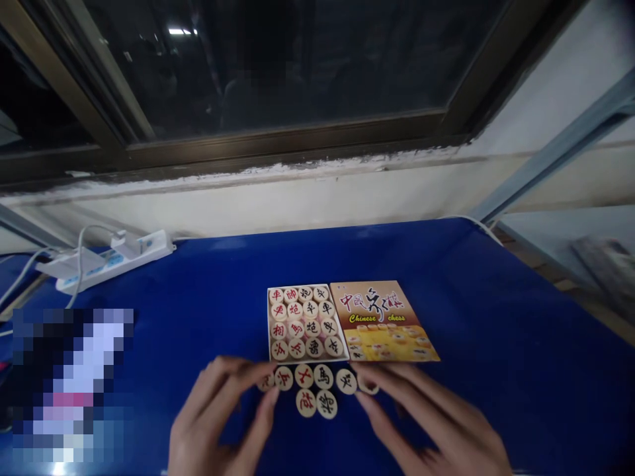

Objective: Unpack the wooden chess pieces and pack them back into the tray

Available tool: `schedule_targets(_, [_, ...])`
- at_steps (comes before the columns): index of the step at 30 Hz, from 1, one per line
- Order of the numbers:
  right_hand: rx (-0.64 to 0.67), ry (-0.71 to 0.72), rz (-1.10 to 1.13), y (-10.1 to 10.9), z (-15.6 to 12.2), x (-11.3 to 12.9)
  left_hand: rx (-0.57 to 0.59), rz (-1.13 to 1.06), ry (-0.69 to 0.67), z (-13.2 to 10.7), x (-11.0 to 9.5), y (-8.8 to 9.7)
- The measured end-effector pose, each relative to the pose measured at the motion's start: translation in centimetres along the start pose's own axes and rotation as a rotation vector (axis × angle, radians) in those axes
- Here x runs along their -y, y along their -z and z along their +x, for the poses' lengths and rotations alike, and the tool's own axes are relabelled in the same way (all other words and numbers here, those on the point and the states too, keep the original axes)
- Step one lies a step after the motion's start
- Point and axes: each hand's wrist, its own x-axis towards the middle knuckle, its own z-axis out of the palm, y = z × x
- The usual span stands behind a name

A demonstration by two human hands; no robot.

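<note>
A white box (269, 324) holds rows of round wooden Chinese chess pieces marked in red and black. In front of it, more pieces lie on the blue table, among them a black-marked piece (323, 376) and a red-marked piece (306, 402). My left hand (223, 410) closes thumb and index finger around a red-marked chess piece (283, 378) and another partly covered beside it. On the other side, my right hand (421, 416) has its thumb and forefinger at a black-marked chess piece (346, 381) and a neighbour mostly hidden under the fingers.
The printed Chinese chess lid (381, 320) lies against the box's right side. A white power strip (119, 261) with plugs and cables sits at the back left of the blue table (486, 297). A blurred-out object (74, 383) lies at the left. Behind are a wall and a dark window.
</note>
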Motion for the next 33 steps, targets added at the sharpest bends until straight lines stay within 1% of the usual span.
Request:
schedule_targets(1, [-0.017, 0.021, -0.013, 0.1, 1.5, -0.6, -0.002, 0.004, -0.020, 1.6, 0.5, 0.4])
schedule_targets(2, [-0.010, 0.043, -0.025, 0.1, 3.1, -1.3, 0.021, 0.010, -0.054, 3.3, 1.1, 0.5])
schedule_targets(3, [0.006, 0.082, -0.045, -0.2, 4.6, -2.0, 0.074, 0.037, -0.091, 4.9, 1.7, 0.4])
schedule_targets(5, [0.095, 0.211, -0.123, -1.0, 7.2, -3.5, 0.174, 0.155, -0.100, 7.6, 2.7, -0.4])
schedule_targets(7, [0.154, 0.277, -0.180, -2.1, 8.6, -4.7, 0.246, 0.248, -0.087, 9.2, 3.5, -1.5])
schedule_targets(8, [0.164, 0.282, -0.180, -2.6, 8.8, -5.2, 0.262, 0.267, -0.077, 9.5, 3.8, -1.9])
schedule_targets(11, [0.163, 0.241, -0.112, -3.4, 8.4, -5.9, 0.253, 0.227, -0.064, 9.2, 4.4, -2.5])
schedule_targets(14, [0.156, 0.237, -0.093, -3.3, 7.7, -5.9, 0.204, 0.187, -0.095, 8.6, 4.8, -2.2])
schedule_targets(17, [0.128, 0.249, -0.124, -3.1, 7.8, -5.9, 0.168, 0.175, -0.128, 8.4, 5.0, -1.9])
schedule_targets(22, [0.146, 0.228, -0.106, -3.5, 8.0, -6.2, 0.176, 0.228, -0.160, 8.3, 5.1, -2.4])
schedule_targets(26, [0.156, 0.221, -0.076, -3.8, 7.8, -6.2, 0.156, 0.253, -0.202, 8.1, 5.0, -2.6])
schedule_targets(31, [0.229, 0.224, -0.071, -3.8, 7.4, -6.1, 0.164, 0.289, -0.194, 7.9, 4.7, -2.6])
schedule_targets(33, [0.234, 0.227, -0.070, -3.8, 7.3, -6.1, 0.174, 0.318, -0.199, 7.8, 4.5, -2.6])
